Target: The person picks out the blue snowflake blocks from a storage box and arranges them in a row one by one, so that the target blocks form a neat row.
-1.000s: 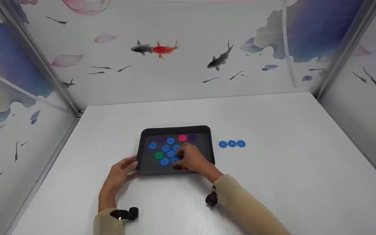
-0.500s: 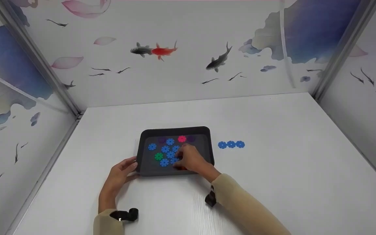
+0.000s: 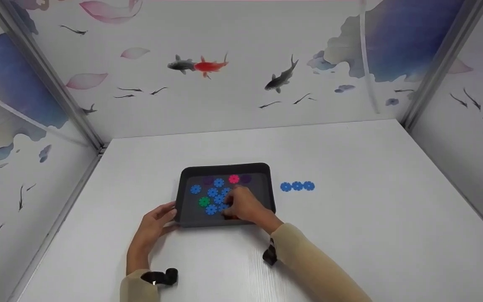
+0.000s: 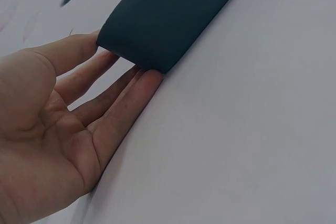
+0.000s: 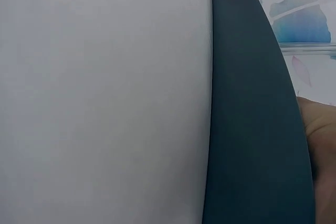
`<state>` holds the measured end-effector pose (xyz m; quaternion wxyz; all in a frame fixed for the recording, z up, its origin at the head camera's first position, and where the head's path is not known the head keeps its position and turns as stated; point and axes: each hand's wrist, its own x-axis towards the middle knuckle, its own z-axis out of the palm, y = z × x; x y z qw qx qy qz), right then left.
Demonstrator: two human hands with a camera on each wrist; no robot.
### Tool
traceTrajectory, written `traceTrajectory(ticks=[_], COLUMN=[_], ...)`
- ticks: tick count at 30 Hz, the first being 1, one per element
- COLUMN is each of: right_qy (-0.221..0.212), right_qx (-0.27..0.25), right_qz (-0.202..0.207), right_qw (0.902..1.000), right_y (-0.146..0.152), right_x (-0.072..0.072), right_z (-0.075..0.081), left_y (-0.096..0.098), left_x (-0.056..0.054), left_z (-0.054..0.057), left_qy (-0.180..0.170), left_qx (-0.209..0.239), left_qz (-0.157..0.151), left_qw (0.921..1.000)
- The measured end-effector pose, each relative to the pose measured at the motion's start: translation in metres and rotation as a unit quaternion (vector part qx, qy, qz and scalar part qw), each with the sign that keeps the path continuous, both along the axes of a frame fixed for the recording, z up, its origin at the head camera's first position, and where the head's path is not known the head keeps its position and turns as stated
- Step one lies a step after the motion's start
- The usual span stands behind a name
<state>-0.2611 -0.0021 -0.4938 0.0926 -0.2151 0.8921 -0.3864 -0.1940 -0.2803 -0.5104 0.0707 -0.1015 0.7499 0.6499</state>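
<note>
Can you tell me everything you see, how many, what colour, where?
Flat table: one, white, underneath
Rectangular walled tray: one, black, on table
Notched round discs: at least seven, blue, in tray
Discs in a row: three, blue, right of tray
Notched green disc: one, green, tray's left half
Notched pink disc: one, pink, tray's far side
Dark round pieces: two, purple, tray's far side
Painted fish, petals, leaves: many, mixed, walls
Metal posts: two, grey, corners
Cloth sleeves: two, beige, picture bottom
Wrist cameras: two, black, at sleeves
Left grip: one, bare, touching tray
Right grip: one, bare, over tray
</note>
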Motion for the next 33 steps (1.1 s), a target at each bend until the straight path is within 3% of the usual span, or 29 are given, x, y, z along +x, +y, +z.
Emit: traceTrajectory(ticks=[10,18,26,33], right_qy=[-0.007,0.030,0.083,0.111], right_qx=[0.004,0.001,0.056,0.059], right_qz=[0.007,0.003,-0.022,-0.041], right_qw=[0.9999,0.9995,0.9948,0.9913], right_y=[0.003,0.012,0.024,0.043], right_x=[-0.002,-0.005,-0.004,-0.004], right_z=[0.002,0.015,0.039,0.043], left_y=[0.000,0.002,0.000,0.001], left_x=[-0.001,0.001,0.001,0.002], left_z=[0.001,0.004,0.006,0.004], left_qy=[-0.002,-0.003,0.001,-0.001], left_qx=[-0.005,-0.011,-0.013,-0.013], left_qz=[-0.002,0.004,-0.001,-0.002], left_qw=[1.0000,0.9999,0.9999,0.9999])
